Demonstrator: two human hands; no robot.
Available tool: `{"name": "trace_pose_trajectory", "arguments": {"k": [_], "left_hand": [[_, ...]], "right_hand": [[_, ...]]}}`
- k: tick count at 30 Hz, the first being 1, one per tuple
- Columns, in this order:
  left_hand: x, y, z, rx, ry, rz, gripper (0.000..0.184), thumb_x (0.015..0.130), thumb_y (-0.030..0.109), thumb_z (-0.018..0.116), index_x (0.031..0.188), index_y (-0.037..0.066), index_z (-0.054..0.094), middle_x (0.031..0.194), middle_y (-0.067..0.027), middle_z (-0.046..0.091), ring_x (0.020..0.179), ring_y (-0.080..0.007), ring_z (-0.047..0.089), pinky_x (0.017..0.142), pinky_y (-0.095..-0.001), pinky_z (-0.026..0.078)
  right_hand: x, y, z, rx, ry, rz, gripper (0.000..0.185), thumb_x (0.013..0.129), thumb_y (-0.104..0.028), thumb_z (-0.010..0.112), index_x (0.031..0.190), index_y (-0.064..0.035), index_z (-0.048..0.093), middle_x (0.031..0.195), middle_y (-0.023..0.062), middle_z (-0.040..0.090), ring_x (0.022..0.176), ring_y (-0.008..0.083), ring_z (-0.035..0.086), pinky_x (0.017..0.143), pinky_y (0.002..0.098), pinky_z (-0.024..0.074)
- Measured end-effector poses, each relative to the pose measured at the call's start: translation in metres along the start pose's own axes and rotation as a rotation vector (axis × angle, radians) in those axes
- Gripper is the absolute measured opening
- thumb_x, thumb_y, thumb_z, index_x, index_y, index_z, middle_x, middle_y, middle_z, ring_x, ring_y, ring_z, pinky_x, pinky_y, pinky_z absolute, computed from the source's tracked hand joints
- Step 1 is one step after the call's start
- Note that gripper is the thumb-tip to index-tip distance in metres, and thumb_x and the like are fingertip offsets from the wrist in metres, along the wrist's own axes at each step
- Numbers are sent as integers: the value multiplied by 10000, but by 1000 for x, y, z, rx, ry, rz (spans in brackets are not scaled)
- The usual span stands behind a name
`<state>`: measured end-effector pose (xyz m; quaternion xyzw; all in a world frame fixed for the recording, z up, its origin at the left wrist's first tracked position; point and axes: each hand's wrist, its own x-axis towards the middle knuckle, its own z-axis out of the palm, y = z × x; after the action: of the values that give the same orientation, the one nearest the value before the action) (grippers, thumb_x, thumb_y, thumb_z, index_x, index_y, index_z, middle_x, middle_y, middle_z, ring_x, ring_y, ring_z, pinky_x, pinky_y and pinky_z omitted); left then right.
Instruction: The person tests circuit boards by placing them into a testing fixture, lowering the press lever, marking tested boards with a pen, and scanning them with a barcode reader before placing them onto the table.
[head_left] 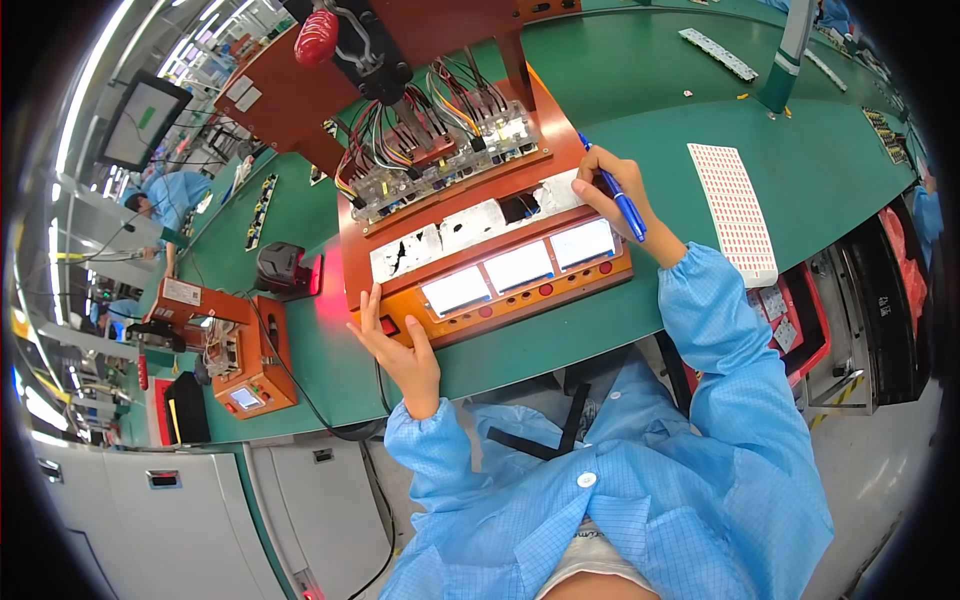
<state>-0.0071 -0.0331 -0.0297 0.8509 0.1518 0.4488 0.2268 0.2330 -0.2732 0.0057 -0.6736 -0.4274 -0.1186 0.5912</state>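
My right hand (640,190) is closed around a blue pen (629,214), over the right end of the orange test fixture (520,306). Its fingertips are at the edge of the worn white strip (470,228) on that fixture. My left hand (405,358) has its fingers spread at the fixture's left front corner, near a red rocker switch (389,326), and holds nothing. Three lit displays (519,265) line the front panel. Behind them, clear clamp blocks (440,170) with many wires sit under a toggle press (385,75).
A sheet of red-printed labels (733,210) lies to the right on the green table (640,110). To the left stand a black scanner (285,268) and a smaller orange tester (250,365). Circuit board strips (718,54) lie at the back; a red bin (805,325) sits below right.
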Motion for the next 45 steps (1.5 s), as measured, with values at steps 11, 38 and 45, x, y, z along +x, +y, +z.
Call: {"name": "trace_pose_trajectory", "arguments": {"k": [11,38,45], "left_hand": [[-1,-2,1,-1,-1,-1,489,889,87,506,1358,31,380,1420,-105,479,1396,-318,336,1184,-536,49],[0,1,-2,13,-19,-18,489,887,89,515,1353,34,377,1417,-94,479,1401,-304,330,1189,-518,33],[0,1,-2,29,-24,-10,491,887,85,516,1355,36,376,1422,-93,473,1404,-304,325,1187,-527,38]], "right_hand": [[0,-8,-3,-35,-57,80,190,875,-135,647,786,-43,506,696,32,541,610,98,476,575,250,388],[0,-2,1,-3,8,-7,196,863,-122,676,790,-43,512,623,14,513,543,73,453,513,241,351],[-1,-1,1,-9,7,-9,192,862,-119,676,788,-45,516,621,15,515,538,76,454,509,243,349]]}}
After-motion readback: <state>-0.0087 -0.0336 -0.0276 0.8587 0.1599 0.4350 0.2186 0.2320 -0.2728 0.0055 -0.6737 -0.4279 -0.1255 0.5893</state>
